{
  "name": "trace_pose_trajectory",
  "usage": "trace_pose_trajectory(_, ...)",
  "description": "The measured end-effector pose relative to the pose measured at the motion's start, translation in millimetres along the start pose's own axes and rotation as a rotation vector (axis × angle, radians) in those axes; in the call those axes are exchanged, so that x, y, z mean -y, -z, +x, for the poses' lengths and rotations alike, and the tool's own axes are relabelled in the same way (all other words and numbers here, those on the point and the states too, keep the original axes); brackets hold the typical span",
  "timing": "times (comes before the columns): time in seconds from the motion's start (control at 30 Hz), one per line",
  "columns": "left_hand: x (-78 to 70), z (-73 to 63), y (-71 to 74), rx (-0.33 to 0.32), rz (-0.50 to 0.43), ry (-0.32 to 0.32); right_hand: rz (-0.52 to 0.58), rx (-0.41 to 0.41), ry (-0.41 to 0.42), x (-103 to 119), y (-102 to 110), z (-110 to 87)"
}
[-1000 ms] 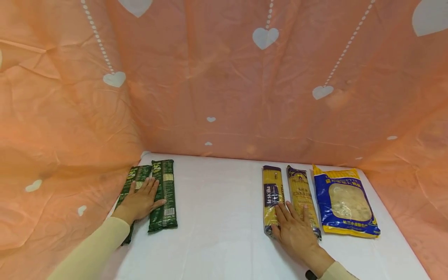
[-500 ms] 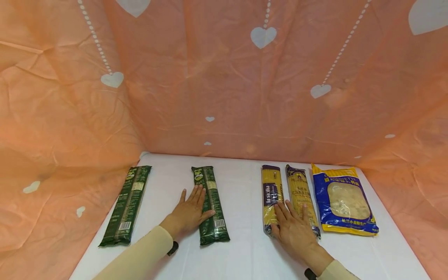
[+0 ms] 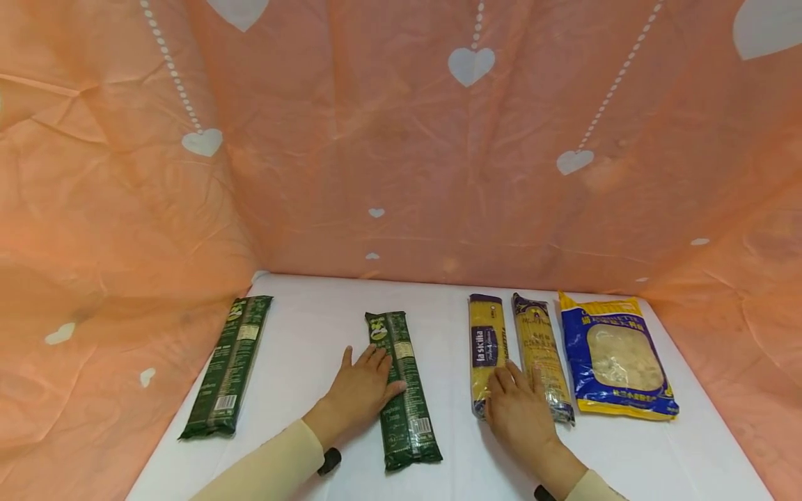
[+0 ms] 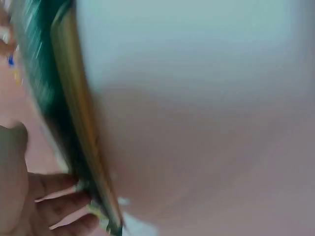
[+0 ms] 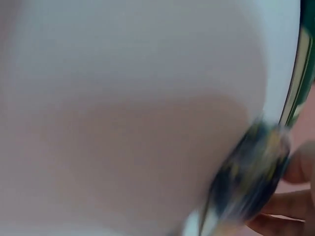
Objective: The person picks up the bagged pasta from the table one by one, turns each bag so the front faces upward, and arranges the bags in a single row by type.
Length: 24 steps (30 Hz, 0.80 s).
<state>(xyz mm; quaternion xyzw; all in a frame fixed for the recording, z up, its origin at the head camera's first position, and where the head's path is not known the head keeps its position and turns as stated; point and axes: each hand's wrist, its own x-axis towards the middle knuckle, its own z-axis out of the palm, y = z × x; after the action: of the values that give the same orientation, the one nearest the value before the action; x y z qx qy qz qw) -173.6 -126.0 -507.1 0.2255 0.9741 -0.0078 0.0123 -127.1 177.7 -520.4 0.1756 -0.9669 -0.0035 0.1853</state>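
Note:
In the head view my left hand [image 3: 357,393] lies on a green spaghetti pack [image 3: 410,407], fingers extended over its left part and thumb across its face. The left wrist view, blurred, has the fingers [image 4: 61,204] along this pack's side. My right hand [image 3: 521,421] grips the lower end of the yellow "la sicilia" spaghetti pack [image 3: 486,313], thumb at the left edge and bent fingers at the right. That pack's dark end [image 5: 248,177] is blurred beside the thumb and fingers in the right wrist view. Close to its right lies another yellow pasta pack [image 3: 540,337].
A second green pack [image 3: 228,369] lies slanted near the table's left edge. At the right is a wide blue and yellow bag [image 3: 626,355]. An orange cloth [image 3: 401,174] with white hearts rises around the back and sides of the white table [image 3: 326,313].
The left hand has slid one green pack rightward and toward the near edge, away from the other green pack. The right hand's fingers, earlier spread flat, have bent round the la sicilia pack.

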Motion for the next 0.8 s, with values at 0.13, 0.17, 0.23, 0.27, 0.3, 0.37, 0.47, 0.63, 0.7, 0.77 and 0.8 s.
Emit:
trace_pose_trajectory(0.13, 13.9, 29.2, 6.4, -0.141, -0.002, 0.006, -0.013, -0.164, 0.097, 21, -2, -6.0)
trace_pose_trajectory(0.17, 17.7, 37.6, 6.9, -0.156, -0.003, 0.011, -0.006, -0.171, 0.110, 28, -2, -7.7)
trace_pose_trajectory(0.23, 24.5, 53.2, 6.2, -0.164, 0.005, 0.015, 0.015, -0.144, 0.126, 44, -1, -10.5)
trace_pose_trajectory(0.27, 27.4, 60.3, 5.5, -0.160, 0.011, 0.019, 0.028, -0.114, 0.129, 52, 0, -11.6)
trace_pose_trajectory(0.3, 29.8, 66.9, 4.6, -0.161, 0.014, 0.023, 0.040, -0.075, 0.129, 60, 1, -12.3)
trace_pose_trajectory(0.37, 33.3, 78.0, 2.9, -0.149, 0.009, 0.042, 0.066, 0.009, 0.121, 75, 2, -12.6)
trace_pose_trajectory(0.47, 34.7, 90.9, 1.1, -0.107, -0.021, 0.088, 0.088, 0.131, 0.100, 89, 3, -11.9)
trace_pose_trajectory(0.63, 31.6, 105.7, -3.7, -0.034, -0.041, 0.150, 0.090, 0.219, 0.079, 96, 4, -11.4)
trace_pose_trajectory(0.7, 30.0, 109.2, -6.7, -0.039, -0.036, 0.151, 0.090, 0.218, 0.079, 97, 4, -11.2)
trace_pose_trajectory(0.77, 28.8, 111.7, -10.0, -0.075, -0.025, 0.140, 0.089, 0.212, 0.081, 97, 4, -11.2)
trace_pose_trajectory(0.8, 28.3, 112.4, -11.3, -0.102, -0.021, 0.131, 0.090, 0.212, 0.080, 97, 4, -11.3)
